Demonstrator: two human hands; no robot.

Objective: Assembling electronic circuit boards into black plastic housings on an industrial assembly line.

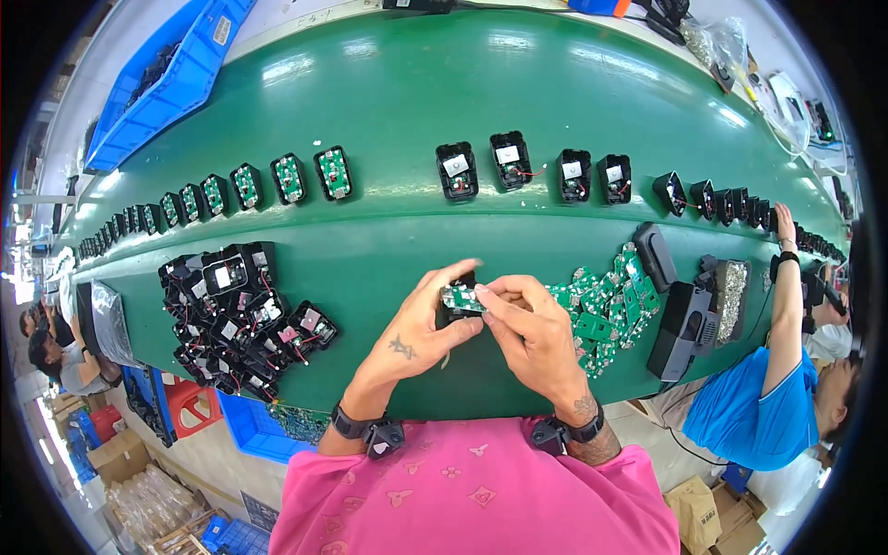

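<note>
My left hand [404,335] is wrapped round a small black housing [465,277], mostly hidden by fingers, above the green worktable [398,250]. A green circuit board [459,298] sits at the housing's opening. My right hand [535,326] pinches the board's right end between thumb and fingers. Beside my right hand lies a loose pile of green circuit boards [606,314]. To the left is a heap of black housings [227,319] with red wires and pale parts inside.
Housings with boards [333,173] line the far left; ones showing white parts [456,172] continue right. A blue bin [166,92] stands far left, a black device [682,328] right. A co-worker in blue [754,407] reaches to the row. A blue crate [250,430] sits below the edge.
</note>
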